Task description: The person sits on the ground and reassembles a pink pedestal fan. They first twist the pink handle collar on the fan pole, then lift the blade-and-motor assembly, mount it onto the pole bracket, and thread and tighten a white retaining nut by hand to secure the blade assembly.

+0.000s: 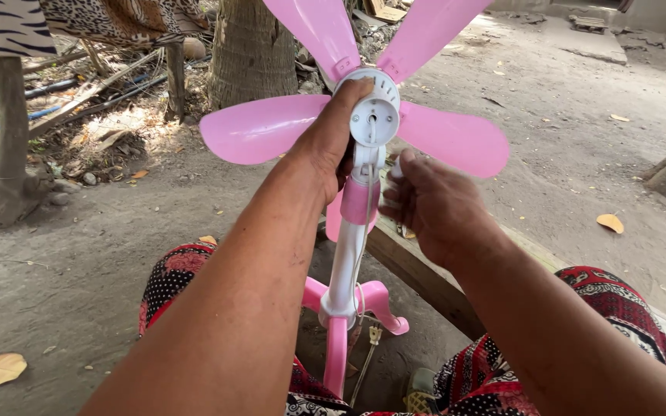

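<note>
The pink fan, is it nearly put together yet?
Partly. The pink blades already sit on the white hub, and the pole stands in its pink base. The left hand grips the hub; the right hand holds a small white part. No guard covers the blades, and the plug hangs loose.

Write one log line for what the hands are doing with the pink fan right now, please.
left hand: grip on white motor housing | right hand: beside pink neck, small pale part at fingertips | pink fan: upright on dirt ground
</note>
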